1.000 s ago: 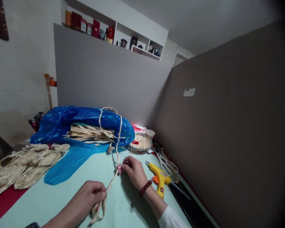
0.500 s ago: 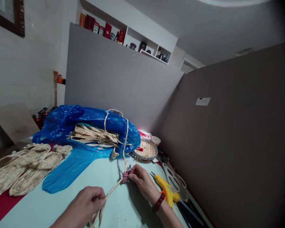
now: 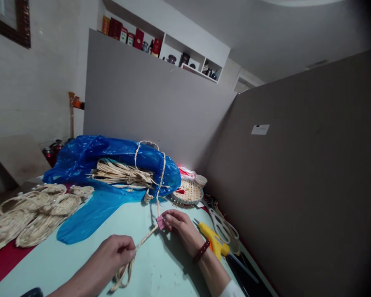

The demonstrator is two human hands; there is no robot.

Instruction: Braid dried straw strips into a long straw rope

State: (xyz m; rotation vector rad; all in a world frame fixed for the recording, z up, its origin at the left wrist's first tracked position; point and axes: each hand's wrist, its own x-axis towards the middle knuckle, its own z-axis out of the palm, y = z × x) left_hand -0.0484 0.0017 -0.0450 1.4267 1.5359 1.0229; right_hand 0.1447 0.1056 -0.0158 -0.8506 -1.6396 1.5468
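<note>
My left hand [image 3: 119, 252] pinches a pale twisted straw cord [image 3: 147, 236] low in the view, its loose strands looping down below the fingers onto the table. From there the cord slants up to a pink binder clip [image 3: 160, 222], then rises over the blue plastic bag [image 3: 123, 149] in a loop. Thumb and fingers of my right hand [image 3: 184, 229] are closed on the clip's right side; its wire handles are mostly hidden by them. A dark red bead bracelet [image 3: 200, 251] circles that wrist.
Right of my right hand lie a yellow glue gun [image 3: 214, 239] and white-handled scissors [image 3: 220, 226]. Behind them stand a woven basket [image 3: 190, 192] and a white cup [image 3: 200, 180]. A straw bundle [image 3: 123, 173] rests against the bag. Woven straw slippers [image 3: 46, 214] lie left.
The view swung slightly, shifting the scene rightward. The pink clip has turned a little, and my right fingers sit closer over its side. My left hand keeps its pinch on the cord.
</note>
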